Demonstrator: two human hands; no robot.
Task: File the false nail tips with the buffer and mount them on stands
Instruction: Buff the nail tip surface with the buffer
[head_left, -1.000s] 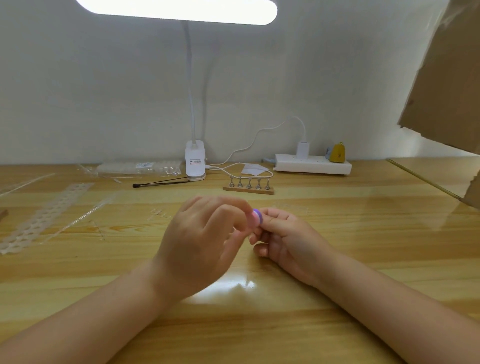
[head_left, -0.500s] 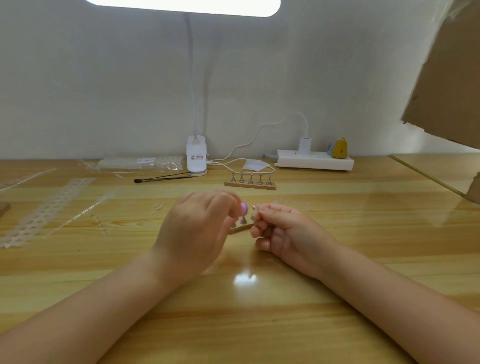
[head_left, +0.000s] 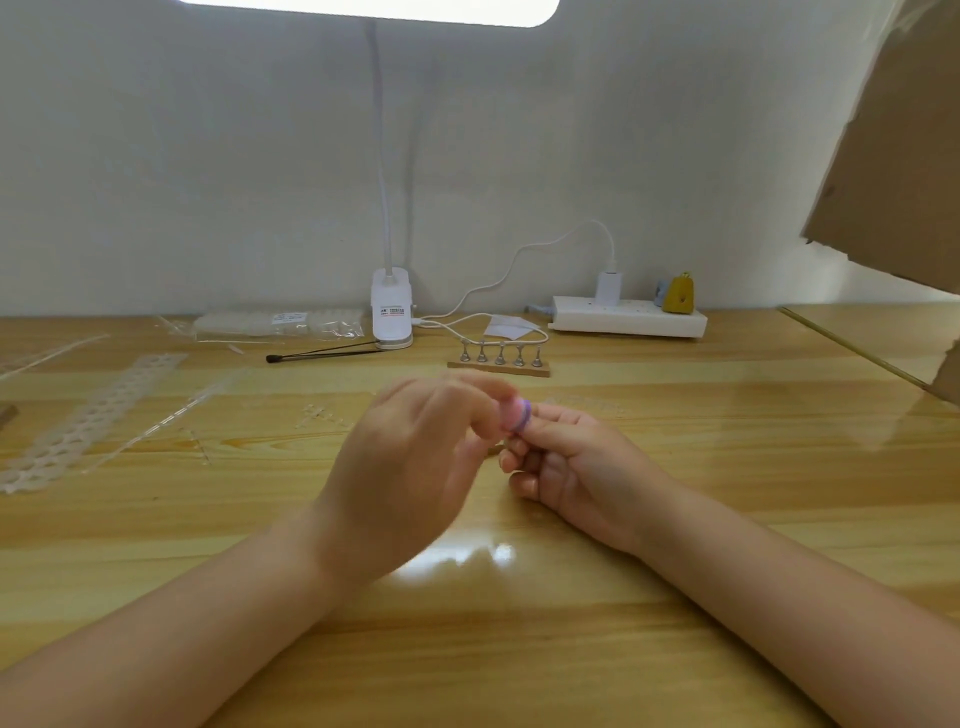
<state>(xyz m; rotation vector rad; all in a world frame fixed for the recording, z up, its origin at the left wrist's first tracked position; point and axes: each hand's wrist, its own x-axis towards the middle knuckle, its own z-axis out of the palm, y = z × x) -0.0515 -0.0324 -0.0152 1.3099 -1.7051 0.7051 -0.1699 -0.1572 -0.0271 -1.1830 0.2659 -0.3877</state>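
We hold the pink-and-purple buffer (head_left: 517, 415) pinched in our left hand (head_left: 410, 467), its end against the curled fingertips of our right hand (head_left: 582, 467), low over the worktop (head_left: 519, 649). The right grip is closed, presumably on a nail tip, though the tip itself is too small to see. Such a tip would be light, thin and springy, best held by its edges. Well behind, a wooden stand (head_left: 500, 359) carries five bare pegs. A clear bag (head_left: 280, 325), apparently of tips, lies at left.
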